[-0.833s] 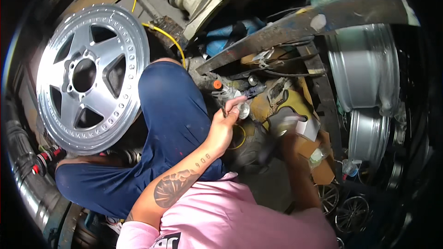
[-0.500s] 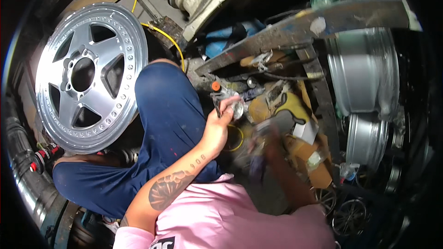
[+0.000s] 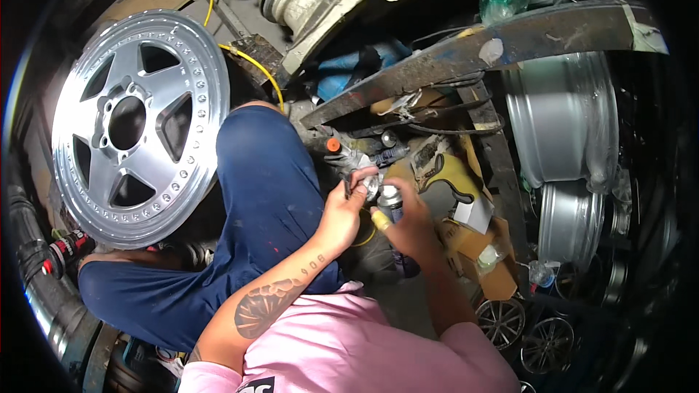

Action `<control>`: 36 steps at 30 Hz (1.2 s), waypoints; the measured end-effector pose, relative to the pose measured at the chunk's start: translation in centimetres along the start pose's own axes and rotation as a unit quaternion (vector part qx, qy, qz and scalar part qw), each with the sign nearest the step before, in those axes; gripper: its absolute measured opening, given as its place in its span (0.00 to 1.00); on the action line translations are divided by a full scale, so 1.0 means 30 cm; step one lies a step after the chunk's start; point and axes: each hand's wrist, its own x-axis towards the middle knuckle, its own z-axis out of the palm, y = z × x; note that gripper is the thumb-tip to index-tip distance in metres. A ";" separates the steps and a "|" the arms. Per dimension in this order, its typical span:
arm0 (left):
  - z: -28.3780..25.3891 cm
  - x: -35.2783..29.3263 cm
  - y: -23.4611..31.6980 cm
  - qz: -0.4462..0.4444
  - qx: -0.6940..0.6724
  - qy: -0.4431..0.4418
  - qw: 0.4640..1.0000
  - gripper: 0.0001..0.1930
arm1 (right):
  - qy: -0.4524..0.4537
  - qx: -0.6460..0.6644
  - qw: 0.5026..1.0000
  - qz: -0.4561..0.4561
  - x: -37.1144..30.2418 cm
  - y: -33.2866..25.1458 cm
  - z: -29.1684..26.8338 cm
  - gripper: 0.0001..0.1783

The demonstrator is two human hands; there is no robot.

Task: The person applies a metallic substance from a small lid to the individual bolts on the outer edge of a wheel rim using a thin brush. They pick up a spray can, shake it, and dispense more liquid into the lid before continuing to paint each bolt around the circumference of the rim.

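Note:
My left hand [image 3: 344, 212] is closed on a small shiny piece [image 3: 373, 188], maybe round, that shows at its fingertips; its kind is unclear. A thin dark thing by the same fingers is too small to name. My right hand [image 3: 409, 224], with yellow tape around a finger, grips a spray can [image 3: 392, 199] with a silver top and a dark body. The can's top is close beside the shiny piece, and part of its body is hidden behind the hand. A large silver wheel rim [image 3: 109, 131] with five spokes leans to the left of my raised knee.
Beyond my hands lie an orange-tipped bottle [image 3: 333, 145], a yellow and black glove [image 3: 453, 175] and an open cardboard box [image 3: 498, 262]. A metal beam [image 3: 466, 54] crosses the far right. More rims [image 3: 561, 116] stand behind it. A yellow hose [image 3: 255, 64] runs near my knee.
My right hand, blurred before, has come left and up with the spray can, close to my left hand. My left hand has stayed nearly in place, still holding the shiny piece.

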 end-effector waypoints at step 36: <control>0.013 -0.018 0.053 -0.081 -0.085 -0.042 0.992 0.17 | -0.035 -0.021 0.998 0.047 -0.003 -0.044 -0.025 0.27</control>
